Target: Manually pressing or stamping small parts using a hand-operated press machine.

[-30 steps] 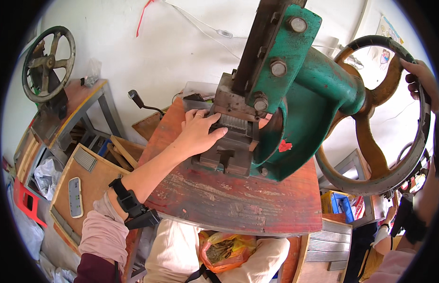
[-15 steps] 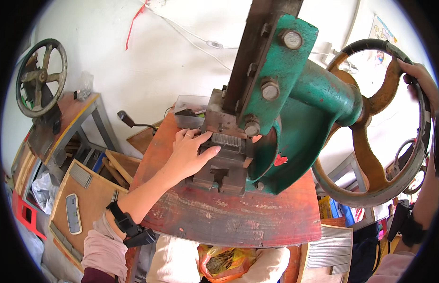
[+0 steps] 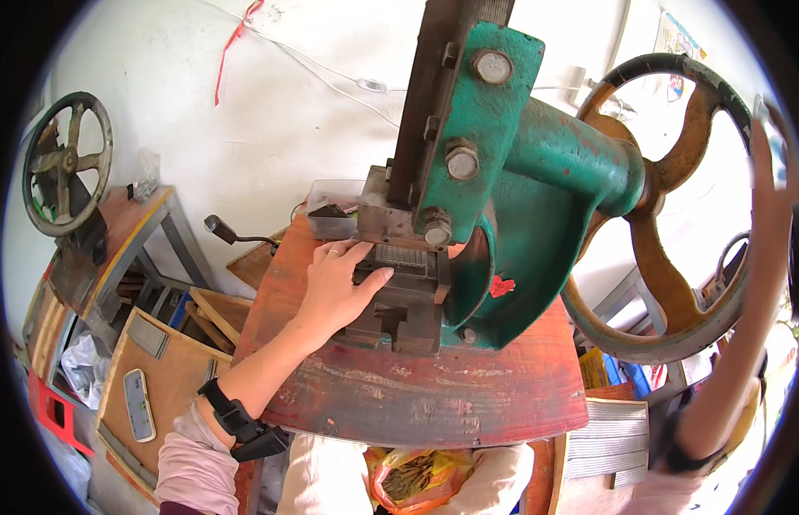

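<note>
Left: a spoked handwheel (image 3: pixel 66 161) mounted above a side table (image 3: pixel 133 227), with a crumpled clear bag (image 3: pixel 146 176) near the table's far end. Lower left: a red plastic frame (image 3: pixel 41 390) near a whitish plastic bag (image 3: pixel 82 369); an oblong pale device (image 3: pixel 139 405) lies on a wooden tray (image 3: pixel 178 378). Top: a red ribbon (image 3: pixel 223 60) hangs against the white wall (image 3: pixel 288 146), left of a corded switch (image 3: pixel 371 85). Upper right: a coloured drawing (image 3: pixel 677 39).

A green cast-metal press (image 3: pixel 537 232) stands on the worn reddish wooden bench (image 3: pixel 374 408) mid-frame, its brown-spoked round handwheel (image 3: pixel 661 270) to the right. A clear plastic box (image 3: pixel 331 228) sits behind-left, apparently on the bench. Lower right, a shallow wooden tray (image 3: pixel 560 463) holds grey ridged strips (image 3: pixel 601 439).
</note>
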A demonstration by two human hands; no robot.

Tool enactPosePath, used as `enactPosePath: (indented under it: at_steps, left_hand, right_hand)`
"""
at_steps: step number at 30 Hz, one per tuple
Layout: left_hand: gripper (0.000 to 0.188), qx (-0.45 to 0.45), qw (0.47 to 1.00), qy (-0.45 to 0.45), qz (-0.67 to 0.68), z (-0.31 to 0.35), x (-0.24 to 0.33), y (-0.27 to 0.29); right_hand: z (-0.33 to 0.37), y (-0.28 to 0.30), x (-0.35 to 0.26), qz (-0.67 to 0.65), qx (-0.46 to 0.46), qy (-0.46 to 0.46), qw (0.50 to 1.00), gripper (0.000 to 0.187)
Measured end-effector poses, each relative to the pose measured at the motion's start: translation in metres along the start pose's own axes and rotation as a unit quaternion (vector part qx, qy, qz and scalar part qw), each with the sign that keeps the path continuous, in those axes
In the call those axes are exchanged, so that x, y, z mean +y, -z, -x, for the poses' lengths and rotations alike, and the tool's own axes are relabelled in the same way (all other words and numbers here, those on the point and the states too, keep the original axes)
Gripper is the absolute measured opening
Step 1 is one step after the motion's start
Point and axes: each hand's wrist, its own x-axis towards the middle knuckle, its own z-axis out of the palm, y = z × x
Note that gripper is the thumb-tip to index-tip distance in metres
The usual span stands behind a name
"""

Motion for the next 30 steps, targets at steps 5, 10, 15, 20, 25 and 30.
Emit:
enactPosePath:
  at_steps: [5,10,15,20,25,30]
  left_hand:
    - [0.046,0.040,0.992,-0.054,-0.103,0.006,-0.010,-0.003]
    - [0.045,0.021,0.985,-0.096,-0.145,0.004,-0.015,0.002]
    - [0.044,0.013,0.986,-0.116,-0.118,0.001,-0.013,-0.002]
    - [0.044,-0.009,0.993,-0.083,-0.080,0.003,-0.015,0.003]
    - [0.046,-0.041,0.994,-0.071,-0.074,0.000,-0.008,0.008]
    - [0.047,-0.048,0.993,-0.065,-0.081,0.001,-0.013,0.006]
  right_hand:
    - [0.160,0.107,-0.198,-0.440,-0.146,-0.097,0.881,0.029]
    - [0.222,0.082,-0.290,-0.582,-0.261,-0.211,0.741,0.030]
    - [0.211,0.048,-0.329,-0.595,-0.246,-0.246,0.724,0.042]
    - [0.208,-0.001,-0.350,-0.597,-0.332,-0.274,0.677,0.055]
    - [0.212,-0.027,-0.354,-0.630,-0.380,-0.335,0.588,0.061]
    - [0.198,-0.016,-0.350,-0.634,-0.400,-0.340,0.568,0.060]
